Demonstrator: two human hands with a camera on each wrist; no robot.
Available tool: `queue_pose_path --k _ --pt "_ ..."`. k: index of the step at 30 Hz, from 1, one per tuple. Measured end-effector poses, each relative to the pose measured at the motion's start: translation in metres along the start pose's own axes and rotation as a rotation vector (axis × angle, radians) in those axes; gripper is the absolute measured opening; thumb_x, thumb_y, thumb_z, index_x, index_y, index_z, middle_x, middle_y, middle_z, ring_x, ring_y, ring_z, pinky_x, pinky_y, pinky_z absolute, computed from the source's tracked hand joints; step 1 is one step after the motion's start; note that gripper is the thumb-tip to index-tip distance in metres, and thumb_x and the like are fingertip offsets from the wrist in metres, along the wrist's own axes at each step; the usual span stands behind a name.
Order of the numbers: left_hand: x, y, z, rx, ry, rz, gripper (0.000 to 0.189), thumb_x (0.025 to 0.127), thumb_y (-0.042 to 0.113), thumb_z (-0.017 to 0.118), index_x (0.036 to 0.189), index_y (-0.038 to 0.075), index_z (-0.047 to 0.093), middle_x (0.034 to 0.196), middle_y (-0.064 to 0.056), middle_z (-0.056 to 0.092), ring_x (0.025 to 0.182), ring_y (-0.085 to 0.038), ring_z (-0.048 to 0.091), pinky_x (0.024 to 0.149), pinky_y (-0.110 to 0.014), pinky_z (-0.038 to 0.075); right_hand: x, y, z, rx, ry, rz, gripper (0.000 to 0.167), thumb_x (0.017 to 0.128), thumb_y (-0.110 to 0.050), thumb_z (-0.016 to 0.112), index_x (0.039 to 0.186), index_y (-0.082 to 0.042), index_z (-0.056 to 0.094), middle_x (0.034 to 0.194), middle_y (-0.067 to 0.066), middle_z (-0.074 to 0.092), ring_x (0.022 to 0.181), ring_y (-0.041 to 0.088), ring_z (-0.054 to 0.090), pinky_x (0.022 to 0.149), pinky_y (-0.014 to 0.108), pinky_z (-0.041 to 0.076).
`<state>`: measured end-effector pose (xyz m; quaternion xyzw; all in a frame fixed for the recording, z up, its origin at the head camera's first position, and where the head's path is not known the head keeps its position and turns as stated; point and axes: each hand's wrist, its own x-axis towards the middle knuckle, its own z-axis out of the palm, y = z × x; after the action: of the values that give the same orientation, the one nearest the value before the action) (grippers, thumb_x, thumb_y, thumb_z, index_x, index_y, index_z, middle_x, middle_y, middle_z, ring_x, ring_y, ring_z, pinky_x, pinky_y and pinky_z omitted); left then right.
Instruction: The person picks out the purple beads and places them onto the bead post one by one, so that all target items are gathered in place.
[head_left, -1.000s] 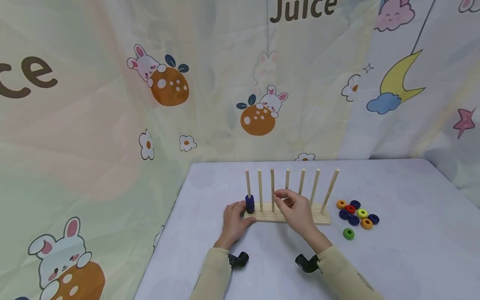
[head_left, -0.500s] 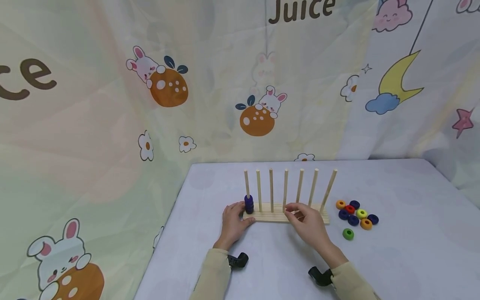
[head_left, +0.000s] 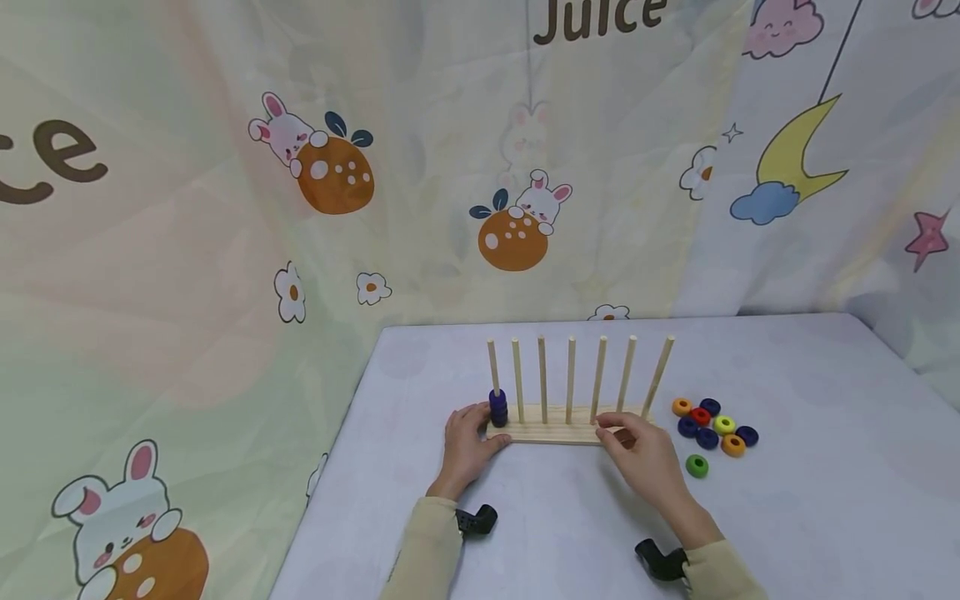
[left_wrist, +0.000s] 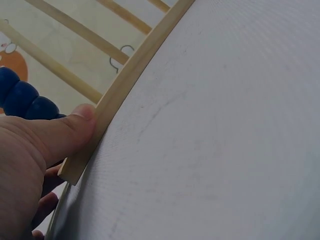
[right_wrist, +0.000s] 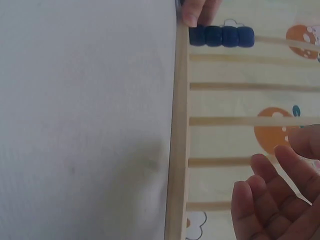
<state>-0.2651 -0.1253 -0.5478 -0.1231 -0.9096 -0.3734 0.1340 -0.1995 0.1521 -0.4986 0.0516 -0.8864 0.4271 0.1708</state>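
A wooden peg rack [head_left: 551,430] with several upright pegs stands on the table. Dark blue beads [head_left: 498,408] are stacked on its leftmost peg, the other pegs being bare. My left hand [head_left: 467,442] grips the rack's left end; in the left wrist view its thumb [left_wrist: 82,117] presses on the base next to the beads, with the other fingers around the end. Toward the rack's right part, my right hand [head_left: 643,458] hovers before the pegs. Its fingers [right_wrist: 245,200] are loosely bent in the right wrist view, and nothing is between them and the thumb.
Loose beads lie right of the rack: a green bead [head_left: 697,466] nearest the front, with a yellow bead [head_left: 723,425], a red bead [head_left: 701,416], orange beads [head_left: 733,446] and several blue beads [head_left: 707,439] behind it. A printed cloth [head_left: 420,208] hangs behind the table [head_left: 825,500].
My right hand has moved rightward and slightly down along the rack, from near the third peg to the right-hand pegs. The left hand and the blue stack have stayed in place.
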Motion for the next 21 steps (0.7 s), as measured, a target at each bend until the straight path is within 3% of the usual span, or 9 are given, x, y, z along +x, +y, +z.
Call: queue_pose_path --k 10,21 --pt "0.001 0.001 -0.001 -0.005 0.000 -0.008 0.057 0.077 0.028 0.083 0.123 0.002 0.065 0.123 -0.011 0.067 0.127 -0.030 0.048 0.117 -0.051 0.019 -0.001 0.016 -0.013 -0.036 0.089 0.073 0.018 0.091 -0.014 0.069 0.107 -0.006 0.071 0.103 0.008 0.072 0.078 0.016 0.065 0.064 0.018 0.052" --pt "0.001 -0.001 0.001 -0.005 -0.014 -0.001 0.060 0.078 0.029 0.082 0.128 0.003 0.062 0.122 -0.010 0.068 0.129 -0.030 0.047 0.117 -0.054 0.018 0.001 0.037 -0.033 -0.104 0.209 0.158 0.017 0.088 -0.015 0.071 0.102 -0.006 0.073 0.094 0.010 0.071 0.073 0.016 0.058 0.054 0.018 0.046"
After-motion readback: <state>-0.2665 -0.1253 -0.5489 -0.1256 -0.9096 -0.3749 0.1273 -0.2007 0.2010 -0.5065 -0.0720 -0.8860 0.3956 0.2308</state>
